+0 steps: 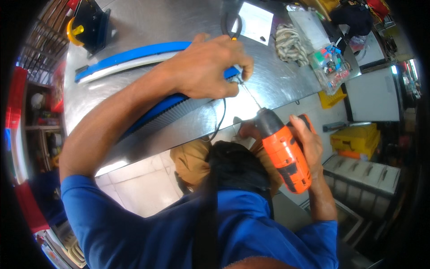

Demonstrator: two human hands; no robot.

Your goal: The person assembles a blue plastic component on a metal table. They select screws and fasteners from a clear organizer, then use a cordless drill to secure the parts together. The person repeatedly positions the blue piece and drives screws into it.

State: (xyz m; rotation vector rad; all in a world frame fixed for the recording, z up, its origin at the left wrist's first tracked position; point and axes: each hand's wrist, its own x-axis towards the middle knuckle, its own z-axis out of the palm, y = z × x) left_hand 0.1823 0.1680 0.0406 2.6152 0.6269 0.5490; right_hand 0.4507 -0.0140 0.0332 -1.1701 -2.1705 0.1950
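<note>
My right hand (309,141) is wrapped round the grip of an orange and black cordless drill (286,154). From its chuck a long thin bit (252,97) points up and left, its tip close to my left fingertips. My left hand (208,67) is curled over the end of a long blue bar with a grey ribbed side (168,110), thumb and forefinger bent in around that end. My hand and forearm hide much of this bar. A dark cable (222,120) hangs beside it. Farther back, a second blue and white bar (134,57) lies on the metal table (179,18).
At the table's far side lie black-handled pliers (234,29), a white paper (256,21) and a bundle of pale cord (289,44). A clear box of small colourful parts (329,67) sits at the right edge. A dark-and-yellow device (92,29) stands far left. Yellow cases (356,138) are beyond the drill.
</note>
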